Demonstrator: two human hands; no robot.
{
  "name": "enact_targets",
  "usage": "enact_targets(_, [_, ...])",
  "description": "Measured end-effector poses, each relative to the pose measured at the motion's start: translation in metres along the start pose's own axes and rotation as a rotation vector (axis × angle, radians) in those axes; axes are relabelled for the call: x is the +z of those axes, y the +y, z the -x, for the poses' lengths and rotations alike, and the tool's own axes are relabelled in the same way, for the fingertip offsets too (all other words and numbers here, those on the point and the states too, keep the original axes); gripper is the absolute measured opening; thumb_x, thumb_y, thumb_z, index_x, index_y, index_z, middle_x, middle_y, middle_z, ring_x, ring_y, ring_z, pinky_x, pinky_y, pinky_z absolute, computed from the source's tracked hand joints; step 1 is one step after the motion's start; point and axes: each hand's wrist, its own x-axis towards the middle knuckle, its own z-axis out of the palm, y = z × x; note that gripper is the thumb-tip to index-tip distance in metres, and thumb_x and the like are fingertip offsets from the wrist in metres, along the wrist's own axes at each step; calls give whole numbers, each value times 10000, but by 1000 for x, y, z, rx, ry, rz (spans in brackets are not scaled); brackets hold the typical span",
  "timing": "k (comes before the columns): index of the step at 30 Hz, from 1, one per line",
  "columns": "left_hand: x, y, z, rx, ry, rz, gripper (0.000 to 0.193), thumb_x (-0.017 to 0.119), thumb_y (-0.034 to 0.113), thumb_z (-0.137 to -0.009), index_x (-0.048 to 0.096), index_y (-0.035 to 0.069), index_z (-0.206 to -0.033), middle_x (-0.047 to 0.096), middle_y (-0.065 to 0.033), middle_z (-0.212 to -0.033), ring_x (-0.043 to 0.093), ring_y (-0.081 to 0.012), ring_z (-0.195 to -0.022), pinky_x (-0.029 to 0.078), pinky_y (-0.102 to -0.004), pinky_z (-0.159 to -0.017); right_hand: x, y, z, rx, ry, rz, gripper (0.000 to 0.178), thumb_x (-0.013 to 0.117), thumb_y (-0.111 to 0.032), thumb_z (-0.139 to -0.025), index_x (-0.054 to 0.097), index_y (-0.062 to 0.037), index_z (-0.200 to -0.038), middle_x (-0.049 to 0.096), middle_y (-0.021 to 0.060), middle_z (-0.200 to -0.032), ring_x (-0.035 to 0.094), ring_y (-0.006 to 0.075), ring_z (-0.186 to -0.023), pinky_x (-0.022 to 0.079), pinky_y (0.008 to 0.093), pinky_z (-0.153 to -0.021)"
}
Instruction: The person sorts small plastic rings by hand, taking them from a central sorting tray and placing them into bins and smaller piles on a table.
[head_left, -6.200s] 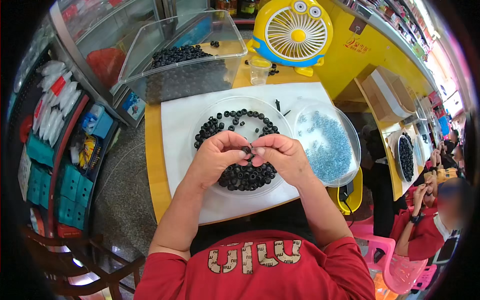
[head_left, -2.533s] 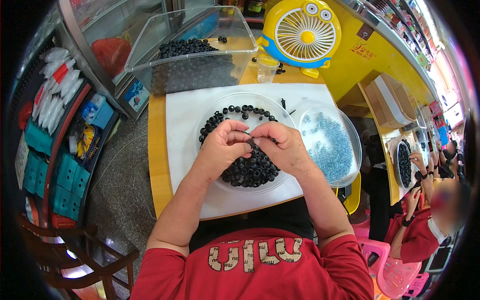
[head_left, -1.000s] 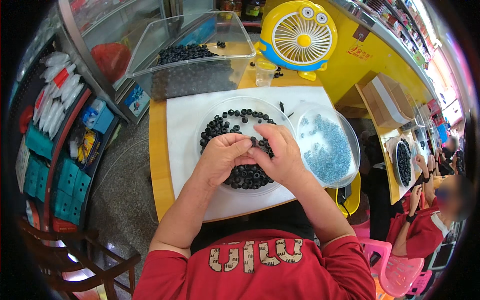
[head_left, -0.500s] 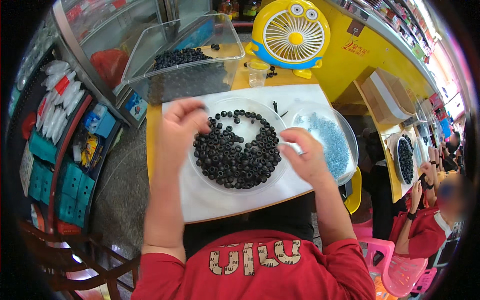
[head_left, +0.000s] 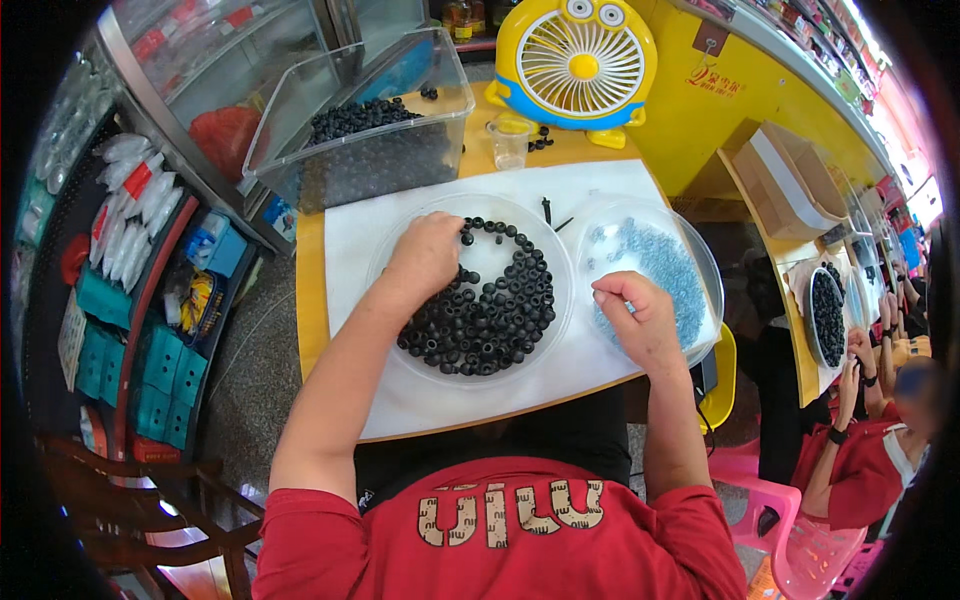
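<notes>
Your left hand bends its fingers down over the upper left of the round clear tray, beside the black beads heaped in it; you can't tell whether it grips one. Your right hand sits above the left part of the second clear tray, which holds small pale-blue pieces. Its thumb and forefinger are drawn close together; anything between them is too small to tell. Both trays rest on a white sheet covering your wooden counter.
</notes>
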Motion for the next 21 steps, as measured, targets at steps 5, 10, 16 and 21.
enact_targets(5, [-16, 10, 4, -41, -445, -1, 242, 474, 98, -753, 618, 71, -946, 604, -139, -942, 566, -290, -894, 444, -387, -789, -4, 14, 6, 27, 7, -24, 79, 591, -51, -744, 604, -21, -816, 604, 107, -765, 595, 211, -708, 461, 277, -642])
enact_targets(10, [-22, 14, -3, -134, -220, 40, 207, 483, 118, -752, 636, 80, -887, 607, -143, -916, 573, -293, -864, 447, -389, -770, -3, 14, 7, 86, -2, -72, 88, 591, -55, -744, 610, -24, -824, 604, 106, -765, 595, 209, -709, 461, 279, -642])
enact_targets(16, [11, 28, -16, -46, -128, 35, 187, 516, 124, -727, 627, 66, -866, 592, -139, -864, 564, -300, -828, 443, -380, -750, 5, 7, 7, 38, -13, -70, 69, 578, -23, -743, 604, -7, -805, 600, 60, -739, 563, 124, -690, 434, 227, -634])
enact_targets(21, [22, 36, -24, -15, -190, -44, 174, 518, 99, -713, 620, 69, -851, 589, -144, -869, 560, -310, -828, 445, -385, -733, 5, 3, 8, 40, -25, -58, 75, 581, -21, -738, 606, -9, -807, 603, 68, -745, 570, 135, -695, 439, 236, -632])
